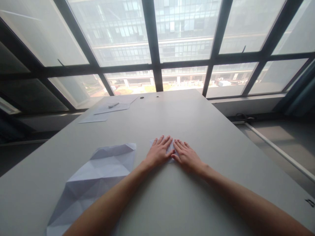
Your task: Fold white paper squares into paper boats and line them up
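A wide window [187, 29] is seen at the far end; a grey worktop [197, 131] is spread out below it; a big creased sheet [98, 177] is laid flat at the near left, just beside the left arm; a few plain sheets [98, 118] are left at the far left corner; the left hand [159, 152] and right hand [187, 157] are laid side by side, flat and unclenched, fingers stretched out; a small folded paper [152, 143] is pressed under both, near the middle of the worktop; a pen [113, 105] is laid on the far sheets.
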Demonstrator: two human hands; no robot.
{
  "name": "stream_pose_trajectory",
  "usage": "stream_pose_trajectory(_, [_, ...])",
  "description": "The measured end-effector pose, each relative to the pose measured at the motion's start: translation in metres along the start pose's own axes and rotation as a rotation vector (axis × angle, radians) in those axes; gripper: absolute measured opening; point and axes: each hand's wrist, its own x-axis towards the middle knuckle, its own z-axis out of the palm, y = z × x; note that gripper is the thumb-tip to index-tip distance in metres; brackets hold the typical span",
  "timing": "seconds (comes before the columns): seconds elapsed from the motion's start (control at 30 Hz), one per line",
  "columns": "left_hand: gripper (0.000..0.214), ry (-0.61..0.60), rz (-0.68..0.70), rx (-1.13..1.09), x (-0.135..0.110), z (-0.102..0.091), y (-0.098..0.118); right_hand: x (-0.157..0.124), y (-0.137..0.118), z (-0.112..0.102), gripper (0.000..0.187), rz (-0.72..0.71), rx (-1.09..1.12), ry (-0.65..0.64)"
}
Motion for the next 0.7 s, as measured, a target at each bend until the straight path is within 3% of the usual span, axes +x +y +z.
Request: stream_pose_trajectory(0.7, [0.064,-0.007,-0.002,-0.017,0.0003,0.0010,-0.0004,-0.0005,-0.0004,0.0001,0.065,0.007,0.005,-0.001])
